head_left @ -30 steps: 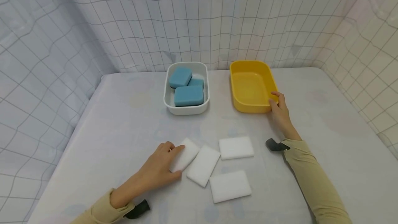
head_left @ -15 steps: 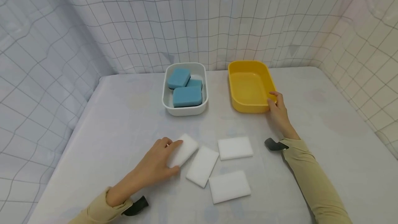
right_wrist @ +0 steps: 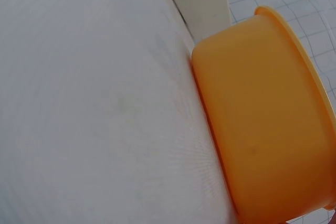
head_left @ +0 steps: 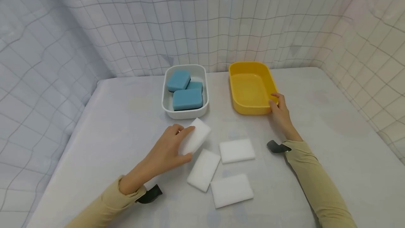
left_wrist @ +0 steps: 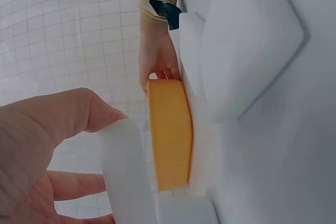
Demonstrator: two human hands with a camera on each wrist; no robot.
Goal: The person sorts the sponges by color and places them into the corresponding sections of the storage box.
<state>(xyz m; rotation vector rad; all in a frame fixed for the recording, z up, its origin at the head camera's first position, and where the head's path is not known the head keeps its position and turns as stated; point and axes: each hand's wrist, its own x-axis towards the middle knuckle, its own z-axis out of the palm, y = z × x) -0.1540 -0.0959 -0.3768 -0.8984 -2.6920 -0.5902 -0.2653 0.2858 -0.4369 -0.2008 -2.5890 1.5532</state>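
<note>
My left hand (head_left: 166, 152) pinches a white sponge block (head_left: 197, 136) between thumb and fingers, tilted and raised over the table in front of the white tub. In the left wrist view the thumb presses one end of this sponge (left_wrist: 126, 166). At the back right, my right hand (head_left: 283, 117) grips the near right corner of a yellow tub (head_left: 252, 110), thumb outside and fingers over the rim. The tub's bare floor shows. Its outer wall (right_wrist: 262, 124) fills much of the right wrist view, where most of the hand is out of frame.
A white tub (head_left: 186, 115) holding three blue sponges (head_left: 188, 99) stands left of the yellow one. Several more white sponges (head_left: 204, 170) lie flat at the table's middle. Grid-patterned cloth (head_left: 202, 17) closes off the back and both sides.
My left hand has lifted the white sponge off the table and moved it forward and right, toward the white tub. The right hand keeps its hold on the yellow tub.
</note>
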